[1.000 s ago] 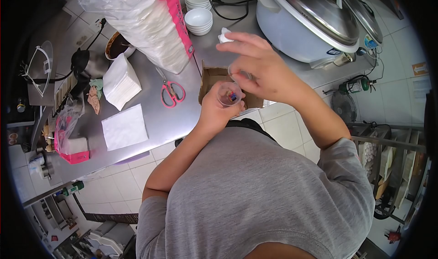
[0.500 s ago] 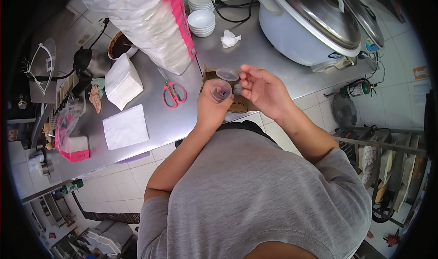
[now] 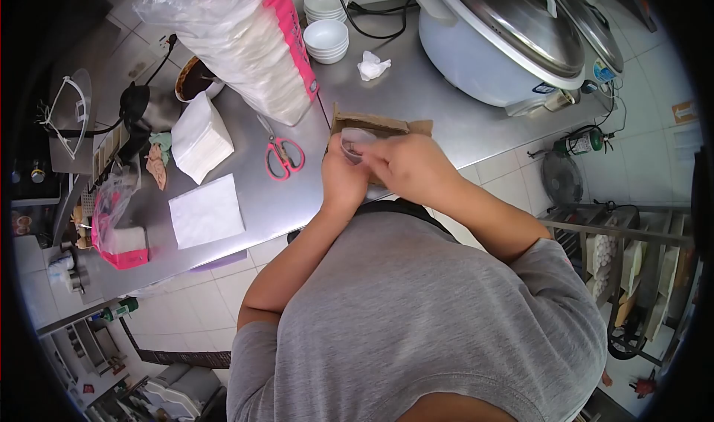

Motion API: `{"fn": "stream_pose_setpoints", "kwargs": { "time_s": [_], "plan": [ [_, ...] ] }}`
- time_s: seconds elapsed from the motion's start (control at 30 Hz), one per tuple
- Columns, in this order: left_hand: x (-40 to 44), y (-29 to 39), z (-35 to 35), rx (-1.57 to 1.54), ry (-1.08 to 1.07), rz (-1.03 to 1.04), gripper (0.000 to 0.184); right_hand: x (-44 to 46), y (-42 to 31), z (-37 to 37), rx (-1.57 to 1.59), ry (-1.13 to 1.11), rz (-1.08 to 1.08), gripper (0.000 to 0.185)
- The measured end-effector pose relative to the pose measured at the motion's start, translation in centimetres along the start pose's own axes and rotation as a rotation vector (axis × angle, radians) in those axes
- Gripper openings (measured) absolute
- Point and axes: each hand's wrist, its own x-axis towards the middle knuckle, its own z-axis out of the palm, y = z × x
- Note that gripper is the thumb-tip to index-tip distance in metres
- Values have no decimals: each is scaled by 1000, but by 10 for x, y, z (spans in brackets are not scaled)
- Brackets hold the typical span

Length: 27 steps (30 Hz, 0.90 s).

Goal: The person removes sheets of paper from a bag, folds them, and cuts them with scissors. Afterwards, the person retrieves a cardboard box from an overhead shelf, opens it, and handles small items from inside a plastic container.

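A small clear plastic cup (image 3: 349,151) with a clear lid (image 3: 358,135) is in my left hand (image 3: 343,178), whose fingers wrap round its side. My right hand (image 3: 408,163) reaches across to the cup, fingers drawn together and slightly blurred at its mouth. What those fingertips hold, if anything, is hidden, as are the cup's contents. An open cardboard box (image 3: 387,121) stands behind and below both hands, partly covered by them.
Pink-handled scissors (image 3: 284,158), a white napkin stack (image 3: 201,139) and a flat napkin (image 3: 207,211) lie left on the steel counter. Behind are a large plastic pack (image 3: 253,58), stacked white bowls (image 3: 326,41) and crumpled tissue (image 3: 373,66). A big rice cooker (image 3: 483,50) stands right.
My right hand has moved left and closed in from beside the cup to its mouth, its fingers drawing together. My left hand keeps hold of the cup, which now looks more tilted.
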Motion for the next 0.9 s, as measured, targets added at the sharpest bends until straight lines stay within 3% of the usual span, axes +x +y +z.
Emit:
{"fn": "stream_pose_setpoints", "kwargs": {
  "time_s": [0.1, 0.2, 0.4, 0.6, 0.7, 0.9],
  "plan": [
    [-2, -2, 4, -12, 18, 102, 36, 7, -4, -8, -135, 44, 84, 21],
    [-6, 12, 4, -4, -4, 106, 40, 9, 4, 5, -299, -133, 52, 18],
    [-9, 20, 4, 87, 13, 161, 41, 20, -3, -4, -294, -175, 30, 17],
    [-6, 8, 7, -65, 59, 218, 41, 20, 5, -7, -51, -10, 49, 14],
    [-10, 20, 2, -43, 18, 158, 42, 22, 8, -10, 207, 23, 191, 11],
    [-13, 28, 1, -81, -21, 156, 45, 18, 16, -22, 6, -129, -141, 12]
  ]
}}
